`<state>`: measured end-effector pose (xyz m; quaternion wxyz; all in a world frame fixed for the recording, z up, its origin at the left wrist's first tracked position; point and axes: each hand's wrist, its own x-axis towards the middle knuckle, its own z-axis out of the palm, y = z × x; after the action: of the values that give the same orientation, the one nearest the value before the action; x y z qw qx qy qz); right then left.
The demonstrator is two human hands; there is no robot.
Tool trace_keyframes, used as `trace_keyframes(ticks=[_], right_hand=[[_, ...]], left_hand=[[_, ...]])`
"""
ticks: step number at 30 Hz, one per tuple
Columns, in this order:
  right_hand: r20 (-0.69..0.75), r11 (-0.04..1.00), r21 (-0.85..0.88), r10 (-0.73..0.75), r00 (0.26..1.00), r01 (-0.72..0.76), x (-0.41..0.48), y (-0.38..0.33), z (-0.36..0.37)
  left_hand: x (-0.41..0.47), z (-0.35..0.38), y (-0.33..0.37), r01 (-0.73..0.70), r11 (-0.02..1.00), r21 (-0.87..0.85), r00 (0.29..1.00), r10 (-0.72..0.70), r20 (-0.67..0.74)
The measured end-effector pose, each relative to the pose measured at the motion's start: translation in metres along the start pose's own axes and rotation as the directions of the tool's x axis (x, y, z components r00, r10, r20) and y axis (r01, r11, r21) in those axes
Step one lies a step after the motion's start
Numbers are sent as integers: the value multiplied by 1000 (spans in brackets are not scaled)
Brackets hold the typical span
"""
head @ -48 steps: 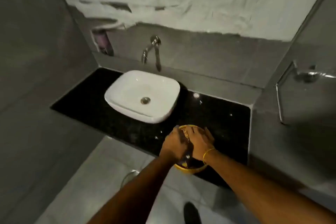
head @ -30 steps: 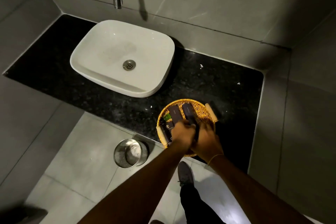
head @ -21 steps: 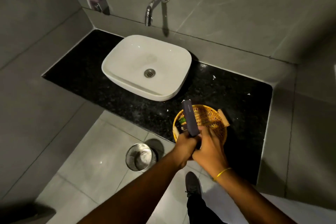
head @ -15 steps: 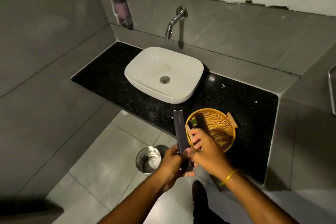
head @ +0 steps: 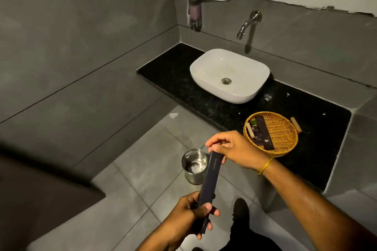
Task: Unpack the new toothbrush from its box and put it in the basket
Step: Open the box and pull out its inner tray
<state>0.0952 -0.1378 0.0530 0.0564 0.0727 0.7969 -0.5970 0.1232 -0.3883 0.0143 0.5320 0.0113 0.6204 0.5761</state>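
I hold a long, narrow dark toothbrush box (head: 210, 179) over the floor, in front of the counter. My left hand (head: 191, 214) grips its lower end. My right hand (head: 230, 149) pinches the top end with thumb and fingers. The box looks closed and no toothbrush shows. The round wicker basket (head: 285, 130) sits on the black counter to the right, behind my right hand. It holds other dark packets on its left side.
A white basin (head: 229, 75) stands on the black counter (head: 318, 108) under a wall tap (head: 247, 24). A small steel bin (head: 193, 166) stands on the tiled floor below the box. A soap dispenser (head: 194, 16) hangs in the corner. My shoe (head: 240, 210) shows below.
Both hands lifted the dark box out of the basket and drew it left and towards me, over the floor. My right hand shifted up to the box's top end.
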Motion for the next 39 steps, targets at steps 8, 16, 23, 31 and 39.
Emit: trace_keyframes(ticks=[8,16,23,31,39], right_hand=[[104,994,-101,-25,994,36,-16,-2,14],[142,1000,-1,4,990,-4,-21,4,7],[118,999,-39,23,993,-18,-23,8,0],[157,975,154,139,978,-163,-26,11,-15],[-52,799,527,370,928,-289,-24,48,-6]], left_hand=[[-25,-6,-24,-26,999,-47,999,27,24],[-26,-5,-32,-76,996,-35,994,79,71],[-21,-5,-27,-77,997,6,993,76,86],[-20,-2,-14,-66,996,52,997,64,32],[-19,-4,17,-147,943,298,973,191,-127]])
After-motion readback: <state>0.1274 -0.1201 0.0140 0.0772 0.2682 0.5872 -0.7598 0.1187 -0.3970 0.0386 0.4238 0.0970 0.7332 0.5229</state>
